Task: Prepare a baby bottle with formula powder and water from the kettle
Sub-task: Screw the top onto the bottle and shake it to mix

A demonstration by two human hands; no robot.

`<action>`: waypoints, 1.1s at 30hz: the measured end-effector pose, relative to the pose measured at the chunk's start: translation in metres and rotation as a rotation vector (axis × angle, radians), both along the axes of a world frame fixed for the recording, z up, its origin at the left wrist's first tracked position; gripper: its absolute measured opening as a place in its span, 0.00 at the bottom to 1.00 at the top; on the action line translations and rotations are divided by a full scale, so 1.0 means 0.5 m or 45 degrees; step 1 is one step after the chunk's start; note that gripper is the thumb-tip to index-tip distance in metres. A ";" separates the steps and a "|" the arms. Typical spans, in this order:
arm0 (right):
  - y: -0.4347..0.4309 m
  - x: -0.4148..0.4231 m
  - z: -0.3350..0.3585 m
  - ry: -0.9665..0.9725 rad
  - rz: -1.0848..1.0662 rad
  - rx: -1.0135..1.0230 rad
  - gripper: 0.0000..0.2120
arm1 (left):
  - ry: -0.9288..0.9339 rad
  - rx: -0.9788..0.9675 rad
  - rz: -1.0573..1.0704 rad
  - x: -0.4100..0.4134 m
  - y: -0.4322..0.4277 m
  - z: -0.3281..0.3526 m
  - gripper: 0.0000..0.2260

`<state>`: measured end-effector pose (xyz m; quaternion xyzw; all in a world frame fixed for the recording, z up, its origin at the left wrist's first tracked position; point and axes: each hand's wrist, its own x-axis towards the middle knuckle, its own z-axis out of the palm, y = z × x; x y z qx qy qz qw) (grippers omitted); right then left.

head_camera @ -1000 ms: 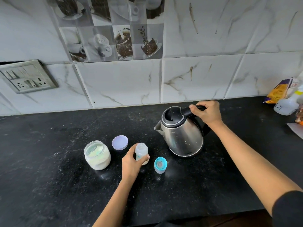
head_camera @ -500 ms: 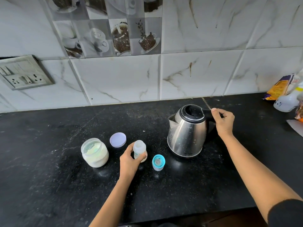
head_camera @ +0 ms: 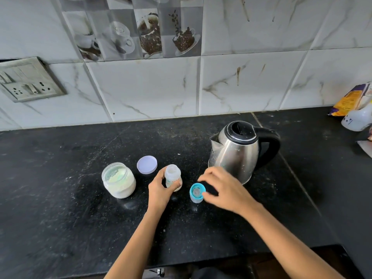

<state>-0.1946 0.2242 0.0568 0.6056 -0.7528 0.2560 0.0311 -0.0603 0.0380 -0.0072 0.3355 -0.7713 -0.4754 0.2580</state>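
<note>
Jar: clear plastic jar of pale powder [head_camera: 118, 180], lidless, upright, left of centre.
Lid: round lilac lid [head_camera: 147, 164] flat on the black stone worktop [head_camera: 60, 198], just beside the jar.
Left hand [head_camera: 160, 191]: grip wrapped round the small clear baby bottle [head_camera: 172, 177].
Bottle: centre frame, long axis upright, open mouth up.
Cap: teal bottle cap [head_camera: 196, 192] standing just right of the bottle.
Right hand [head_camera: 223, 189]: fingers curled at the cap's rim; grip blurred, cannot tell.
Kettle: steel kettle [head_camera: 234, 152], spout left, black handle right.
Room: bare worktop at lower left; its front edge runs along the bottom.
Writing: red print on the bottle, unreadable.
</note>
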 end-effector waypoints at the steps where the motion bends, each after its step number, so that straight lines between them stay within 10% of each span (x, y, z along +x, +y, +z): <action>1: -0.009 0.014 -0.019 -0.019 0.009 0.159 0.20 | -0.014 -0.002 -0.006 0.001 -0.002 0.002 0.26; 8: -0.043 0.032 -0.061 -0.263 -0.085 0.443 0.29 | -0.039 -0.087 0.197 0.052 0.046 -0.014 0.27; 21: -0.049 0.036 -0.049 -0.600 -0.246 0.393 0.26 | -0.186 -0.101 -0.353 0.022 0.112 -0.031 0.23; 33: -0.057 0.046 0.010 -1.462 -0.495 -0.390 0.23 | -0.216 -0.068 -0.372 0.050 0.088 -0.021 0.32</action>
